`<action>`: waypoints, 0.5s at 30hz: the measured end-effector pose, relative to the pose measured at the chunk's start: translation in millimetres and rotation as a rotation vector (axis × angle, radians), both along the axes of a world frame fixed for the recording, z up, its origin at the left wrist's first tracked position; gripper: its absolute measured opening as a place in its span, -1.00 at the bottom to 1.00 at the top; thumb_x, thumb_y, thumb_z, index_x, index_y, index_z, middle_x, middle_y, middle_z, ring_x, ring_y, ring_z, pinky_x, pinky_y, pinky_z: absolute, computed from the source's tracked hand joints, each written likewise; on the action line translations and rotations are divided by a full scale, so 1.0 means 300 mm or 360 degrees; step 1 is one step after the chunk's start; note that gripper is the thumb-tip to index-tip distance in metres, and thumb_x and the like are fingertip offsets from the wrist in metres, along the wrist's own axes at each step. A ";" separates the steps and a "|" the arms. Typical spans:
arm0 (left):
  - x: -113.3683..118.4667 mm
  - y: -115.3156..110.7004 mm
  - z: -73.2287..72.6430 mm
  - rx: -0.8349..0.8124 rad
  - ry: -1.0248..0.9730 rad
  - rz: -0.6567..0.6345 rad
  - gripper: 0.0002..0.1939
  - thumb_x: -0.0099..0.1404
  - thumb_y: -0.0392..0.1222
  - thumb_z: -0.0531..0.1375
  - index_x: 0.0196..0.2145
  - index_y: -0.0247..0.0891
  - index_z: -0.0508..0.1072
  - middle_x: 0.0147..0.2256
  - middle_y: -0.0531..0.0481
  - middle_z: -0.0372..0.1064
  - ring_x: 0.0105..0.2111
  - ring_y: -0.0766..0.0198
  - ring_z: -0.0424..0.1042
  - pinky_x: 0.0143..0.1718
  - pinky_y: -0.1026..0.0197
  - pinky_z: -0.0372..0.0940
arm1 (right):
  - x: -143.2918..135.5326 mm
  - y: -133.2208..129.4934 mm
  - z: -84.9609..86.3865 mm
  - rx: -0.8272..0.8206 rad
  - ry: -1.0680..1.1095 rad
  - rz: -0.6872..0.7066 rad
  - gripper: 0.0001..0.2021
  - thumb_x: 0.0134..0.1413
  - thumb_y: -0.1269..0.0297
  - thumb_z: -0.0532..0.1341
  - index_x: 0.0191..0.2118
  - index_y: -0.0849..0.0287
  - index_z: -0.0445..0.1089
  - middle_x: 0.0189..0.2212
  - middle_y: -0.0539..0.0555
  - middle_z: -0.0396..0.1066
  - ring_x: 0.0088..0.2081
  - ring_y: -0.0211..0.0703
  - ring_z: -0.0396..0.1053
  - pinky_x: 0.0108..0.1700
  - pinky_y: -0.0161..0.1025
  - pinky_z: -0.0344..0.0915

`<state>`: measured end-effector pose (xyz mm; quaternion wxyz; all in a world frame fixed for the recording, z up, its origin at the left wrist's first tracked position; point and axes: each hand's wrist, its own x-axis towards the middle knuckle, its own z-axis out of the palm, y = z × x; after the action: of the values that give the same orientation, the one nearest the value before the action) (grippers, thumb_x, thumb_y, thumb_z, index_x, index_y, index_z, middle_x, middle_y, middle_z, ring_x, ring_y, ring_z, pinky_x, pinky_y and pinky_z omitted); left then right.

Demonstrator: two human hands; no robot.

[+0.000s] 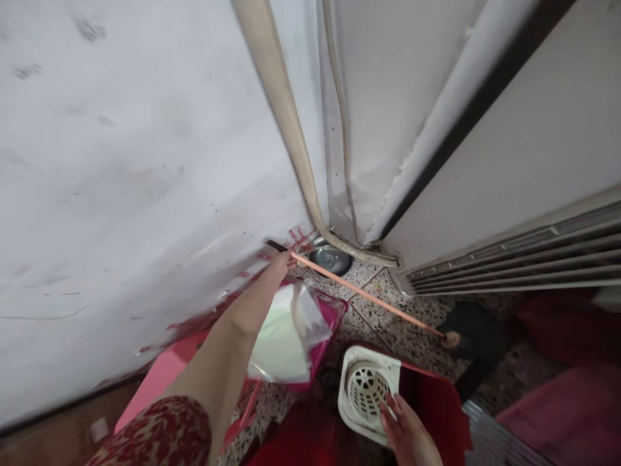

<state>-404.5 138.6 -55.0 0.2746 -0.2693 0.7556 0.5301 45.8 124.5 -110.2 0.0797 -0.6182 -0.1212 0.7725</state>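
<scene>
Orange mop handle [369, 296], judged light and stiff, sits gripped near its top by left hand [283, 262] fingers; right hand [405, 430], fingers spread, rests on the bucket wringer [361, 382] at five o'clock.

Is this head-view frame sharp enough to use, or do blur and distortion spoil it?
Head view: even soft daylight, no hard glare; wide-angle lens bends the wall pipe; left hand on the mop handle is motion-smeared; right hand at the wringer basket is fairly sharp; dark lower-right corner is blurred.
</scene>
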 end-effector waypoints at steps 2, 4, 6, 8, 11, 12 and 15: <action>0.044 -0.012 0.015 0.0099 0.0056 -0.0082 -0.85 0.17 -0.27 0.26 -0.28 -0.30 0.39 -0.43 -0.01 0.41 -0.46 0.32 0.43 -0.38 0.26 0.38 | -0.077 0.023 0.060 -0.0075 0.0019 -0.0016 -0.47 -0.41 0.08 0.43 -0.19 0.10 0.40 -0.21 0.07 0.49 -0.21 -0.05 0.47 -0.21 -0.14 0.42; 0.102 -0.044 0.046 0.0188 0.0088 -0.0162 -0.82 0.12 -0.28 0.27 -0.29 -0.27 0.38 -0.44 0.02 0.42 -0.48 0.33 0.44 -0.37 0.25 0.39 | -0.185 0.032 0.074 -0.0071 0.0054 0.0030 -0.57 -0.37 0.18 0.42 -0.24 0.13 0.41 -0.23 0.05 0.50 -0.23 -0.09 0.45 -0.25 -0.19 0.42; 0.162 -0.089 0.084 0.0228 0.0136 -0.0254 -0.78 0.06 -0.27 0.30 -0.31 -0.29 0.38 -0.46 0.01 0.43 -0.50 0.31 0.45 -0.39 0.24 0.38 | -0.292 0.013 0.034 -0.0123 0.0017 0.0012 -0.72 -0.25 0.30 0.37 -0.30 0.10 0.41 -0.29 -0.01 0.50 -0.30 -0.20 0.43 -0.28 -0.29 0.39; 0.212 -0.133 0.116 0.0239 0.0213 -0.0350 -0.72 -0.01 -0.22 0.34 -0.34 -0.32 0.37 -0.48 -0.02 0.43 -0.52 0.28 0.45 -0.44 0.25 0.37 | -0.384 -0.035 -0.043 -0.0252 -0.0052 0.0002 -0.86 -0.12 0.36 0.30 -0.35 0.08 0.39 -0.34 -0.07 0.49 -0.36 -0.30 0.41 -0.32 -0.38 0.35; 0.262 -0.178 0.141 0.0248 0.0319 -0.0447 -0.62 -0.11 -0.12 0.38 -0.37 -0.33 0.37 -0.48 -0.04 0.44 -0.52 0.23 0.47 -0.48 0.24 0.36 | -0.489 -0.138 -0.161 -0.0420 -0.0003 0.0019 -0.96 0.05 0.30 0.21 -0.38 0.11 0.40 -0.42 -0.03 0.50 -0.38 -0.28 0.44 -0.33 -0.36 0.33; 0.273 -0.186 0.144 0.0246 0.0341 -0.0459 -0.59 -0.13 -0.09 0.39 -0.37 -0.33 0.37 -0.47 -0.04 0.44 -0.52 0.22 0.47 -0.48 0.23 0.37 | -0.516 -0.175 -0.190 -0.0480 0.0041 0.0034 -0.88 0.09 0.24 0.18 -0.38 0.13 0.40 -0.45 0.01 0.50 -0.38 -0.24 0.45 -0.33 -0.33 0.35; 0.294 -0.198 0.140 0.0227 0.0387 -0.0465 -0.51 -0.19 -0.02 0.41 -0.36 -0.34 0.37 -0.47 -0.03 0.44 -0.52 0.20 0.47 -0.48 0.22 0.36 | -0.570 -0.274 -0.237 -0.0626 0.0201 0.0035 -0.64 0.21 0.05 0.03 -0.38 0.17 0.44 -0.45 0.11 0.51 -0.34 -0.13 0.48 -0.28 -0.23 0.39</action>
<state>-316.3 79.3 -13.0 0.2738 -0.0708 0.7747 0.5656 -125.2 42.4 -181.3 -0.0435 -0.5708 0.0304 0.8193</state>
